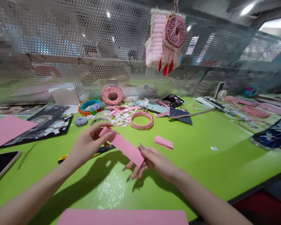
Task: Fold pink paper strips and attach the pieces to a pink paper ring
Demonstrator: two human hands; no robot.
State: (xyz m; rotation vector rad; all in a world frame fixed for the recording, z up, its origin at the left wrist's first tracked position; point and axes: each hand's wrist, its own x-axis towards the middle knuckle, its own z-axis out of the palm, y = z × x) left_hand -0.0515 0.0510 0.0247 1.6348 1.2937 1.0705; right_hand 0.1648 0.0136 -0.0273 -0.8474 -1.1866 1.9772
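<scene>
A pink sheet [123, 217] is lying at 6 o'clock on the green table [208, 168], within easy reach. Above it, the left hand [89, 145] is pinching one end of a pink paper strip [123, 145] in a narrow grip, while the right hand [154, 162] is pinching the other end, apparently to hold the strip flat (it is touching nothing else). A folded pink slip [164, 142] is sitting at 1 o'clock, and a pink paper ring [141, 120] is resting farther out at 12 o'clock.

left hand [89, 145]: slender, long oval fingernails [111, 132] | right hand [153, 162]: slender, long pointed fingernails [140, 145], glossy finish | forearms [32, 195]: bare, slim, running out of view
</scene>
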